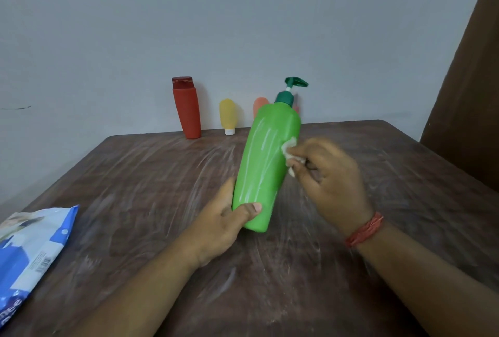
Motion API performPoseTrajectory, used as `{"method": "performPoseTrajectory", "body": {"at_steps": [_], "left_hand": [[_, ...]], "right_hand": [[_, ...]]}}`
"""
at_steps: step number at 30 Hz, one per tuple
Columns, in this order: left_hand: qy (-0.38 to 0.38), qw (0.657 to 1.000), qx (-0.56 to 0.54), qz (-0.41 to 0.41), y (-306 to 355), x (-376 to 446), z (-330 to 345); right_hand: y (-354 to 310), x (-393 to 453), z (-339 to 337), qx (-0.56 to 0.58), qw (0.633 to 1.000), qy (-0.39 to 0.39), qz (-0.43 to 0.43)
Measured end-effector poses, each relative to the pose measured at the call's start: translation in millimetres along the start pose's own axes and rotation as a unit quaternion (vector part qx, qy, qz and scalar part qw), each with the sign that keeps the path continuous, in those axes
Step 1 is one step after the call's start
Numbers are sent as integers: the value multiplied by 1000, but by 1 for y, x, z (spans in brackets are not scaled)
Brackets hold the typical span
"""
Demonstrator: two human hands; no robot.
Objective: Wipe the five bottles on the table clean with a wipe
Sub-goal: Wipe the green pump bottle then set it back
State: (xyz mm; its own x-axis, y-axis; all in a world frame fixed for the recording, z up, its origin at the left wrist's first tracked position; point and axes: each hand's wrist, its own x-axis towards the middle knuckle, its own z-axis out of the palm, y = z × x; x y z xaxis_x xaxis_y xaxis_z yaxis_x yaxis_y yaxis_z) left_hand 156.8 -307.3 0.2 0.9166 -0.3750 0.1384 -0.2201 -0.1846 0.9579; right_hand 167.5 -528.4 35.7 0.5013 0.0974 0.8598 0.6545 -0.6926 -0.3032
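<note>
Near edge, left: blue-and-white wipe pack (32, 250) lay flat on the brown table (135, 201), well apart from both hands. Table surface showed whitish streaks all over.

Left hand (224, 226) gripped the green pump bottle (266, 164) at its base, thumb across the front, fingers wrapped behind. Bottle was off the table, tilted with the pump leaning up and to the right, roughly mid-table. Right hand (328, 174) pinched a small crumpled wipe (290, 153) between its fingertips and pressed it against the bottle's upper right flank. Hand was motion-blurred, so exact finger layout was unclear. Red thread band (364, 228) on that wrist.

Handling read: smooth glossy plastic, pale streaks running lengthwise on the body, probably slick where damp. Looked rigid enough to take rubbing pressure without caving. Fill level not visible, so weight unknown; one hand at the base carried it fine. Base grip seemed the right hold: it left most of the body free for the wipe. The dark green pump head (293, 85) would be a poor handle, likely to swivel or depress.

Far edge against the wall: red bottle (186, 112) upright, yellow tube (228, 116) standing on its white cap, orange tube (259, 105) mostly hidden behind the green one. A fifth bottle wasn't clearly visible; a pinkish sliver showed behind the pump neck, couldn't confirm.
</note>
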Motion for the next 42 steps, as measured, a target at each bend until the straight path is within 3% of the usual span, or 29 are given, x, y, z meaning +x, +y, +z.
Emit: {"method": "performPoseTrajectory", "body": {"at_steps": [2, 6, 12, 17, 22, 26, 32, 36, 42], "left_hand": [[9, 1000, 0, 3, 0, 0, -2], [-27, 997, 68, 8, 0, -1, 2], [-19, 999, 24, 7, -3, 0, -1], [-33, 997, 66, 10, -3, 0, 2], [-24, 999, 22, 2, -2, 0, -1], [-40, 998, 57, 1, 0, -1, 0], [-37, 999, 20, -3, -2, 0, -1], [-59, 995, 74, 3, 0, -1, 1], [-51, 998, 37, 3, -2, 0, -2]], "right_hand": [[-2, 2, 5, -5, 1000, -11, -12], [9, 13, -5, -7, 995, 85, 48], [7, 5, -1, 6, 1000, 11, -17], [13, 12, -9, -5, 996, 66, 55], [9, 4, -1, 8, 1000, 1, 6], [13, 13, -5, 37, 995, 63, 67], [7, 6, 0, 9, 999, 29, 22], [17, 14, -8, 2, 991, 108, 73], [8, 5, -1, 11, 998, 56, 35]]}}
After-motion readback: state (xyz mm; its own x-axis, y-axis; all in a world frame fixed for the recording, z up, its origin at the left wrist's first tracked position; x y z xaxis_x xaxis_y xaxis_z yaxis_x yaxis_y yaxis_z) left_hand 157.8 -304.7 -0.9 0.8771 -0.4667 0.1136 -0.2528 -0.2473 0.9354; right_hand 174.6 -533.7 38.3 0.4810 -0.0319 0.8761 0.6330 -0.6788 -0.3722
